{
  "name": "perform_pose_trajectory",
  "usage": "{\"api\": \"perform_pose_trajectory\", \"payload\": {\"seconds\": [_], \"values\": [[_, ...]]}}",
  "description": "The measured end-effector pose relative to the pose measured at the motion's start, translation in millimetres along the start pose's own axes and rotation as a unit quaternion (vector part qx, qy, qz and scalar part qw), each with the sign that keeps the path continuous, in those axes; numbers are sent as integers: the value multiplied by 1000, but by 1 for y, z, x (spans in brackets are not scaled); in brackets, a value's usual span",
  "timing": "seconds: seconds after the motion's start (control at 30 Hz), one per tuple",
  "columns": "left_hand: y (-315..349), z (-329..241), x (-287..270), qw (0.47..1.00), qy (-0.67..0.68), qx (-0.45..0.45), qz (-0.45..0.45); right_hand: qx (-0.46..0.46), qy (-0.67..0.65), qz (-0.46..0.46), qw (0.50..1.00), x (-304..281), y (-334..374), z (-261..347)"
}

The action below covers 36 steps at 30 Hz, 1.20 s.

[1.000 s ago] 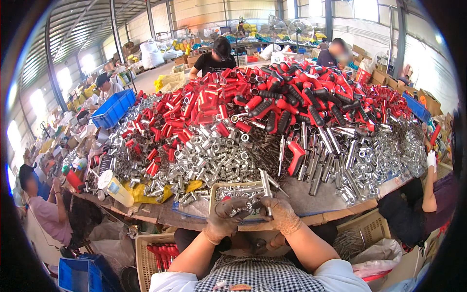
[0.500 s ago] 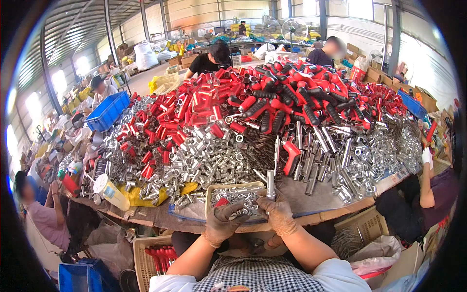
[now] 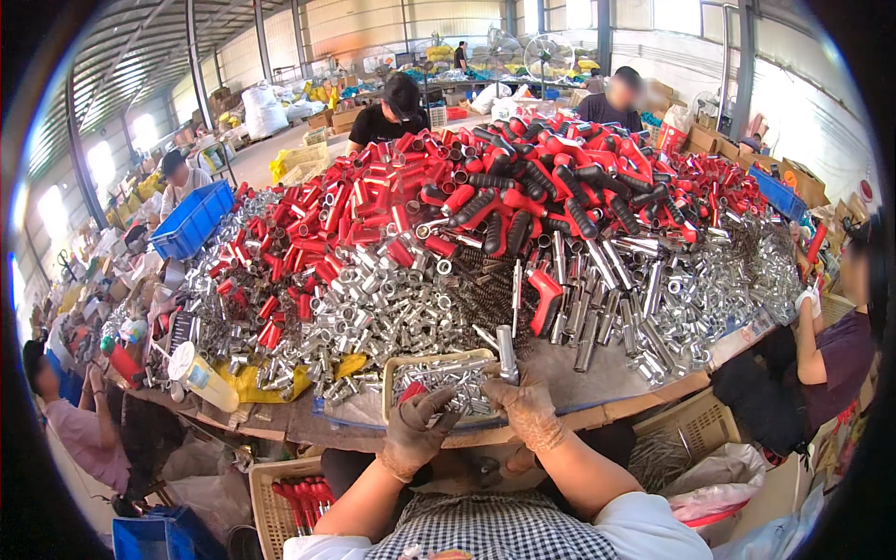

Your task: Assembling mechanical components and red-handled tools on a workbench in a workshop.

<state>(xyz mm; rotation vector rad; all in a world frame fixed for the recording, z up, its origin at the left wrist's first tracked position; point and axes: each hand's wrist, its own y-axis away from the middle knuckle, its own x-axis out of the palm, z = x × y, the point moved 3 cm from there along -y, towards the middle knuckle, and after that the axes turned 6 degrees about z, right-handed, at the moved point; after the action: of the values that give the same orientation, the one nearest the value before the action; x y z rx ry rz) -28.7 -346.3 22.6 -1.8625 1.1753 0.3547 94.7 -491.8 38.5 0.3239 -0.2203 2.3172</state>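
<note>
The silver tube [image 3: 506, 353] stands nearly upright beside the cream tray [image 3: 439, 357], clamped by the fingers of the right hand [image 3: 527, 409]. The left hand [image 3: 413, 434] curls; I cannot tell whether its fingers grip anything. The step seems to be handling 1 tube, calling for steady hold. No lettering on it is legible.

Factory workshop: ribbed roof [image 3: 131, 42], steel columns [image 3: 745, 70], fan [image 3: 549, 58], heaps of metal parts [image 3: 387, 303]
</note>
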Motion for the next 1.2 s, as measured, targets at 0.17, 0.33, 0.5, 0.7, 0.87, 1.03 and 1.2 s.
{"api": "perform_pose_trajectory", "payload": {"seconds": [0.17, 0.33, 0.5, 0.7, 0.87, 1.03, 1.2], "values": [[1, -11, 0, 996, -76, 39, -29, -8, 41, 6, 999, 2, 2, -4], [5, -6, 5, 1000, 25, 4, -16, -34, 70, 14, 997, 3, 2, -5], [7, -8, 1, 992, 102, -64, 19, -144, 172, 68, 972, -5, -1, -5], [11, -2, -1, 814, 495, -289, 99, -143, 226, 92, 959, -3, 0, 0], [15, 2, -2, 819, 502, -269, 71, -153, 279, 110, 942, 3, 5, 8], [-1, -20, -20, 997, 20, 64, -41, -136, 355, 116, 918, 0, 1, 16], [2, -21, -15, 990, -17, 124, -67, -187, 302, 103, 929, 10, 11, 24]]}}
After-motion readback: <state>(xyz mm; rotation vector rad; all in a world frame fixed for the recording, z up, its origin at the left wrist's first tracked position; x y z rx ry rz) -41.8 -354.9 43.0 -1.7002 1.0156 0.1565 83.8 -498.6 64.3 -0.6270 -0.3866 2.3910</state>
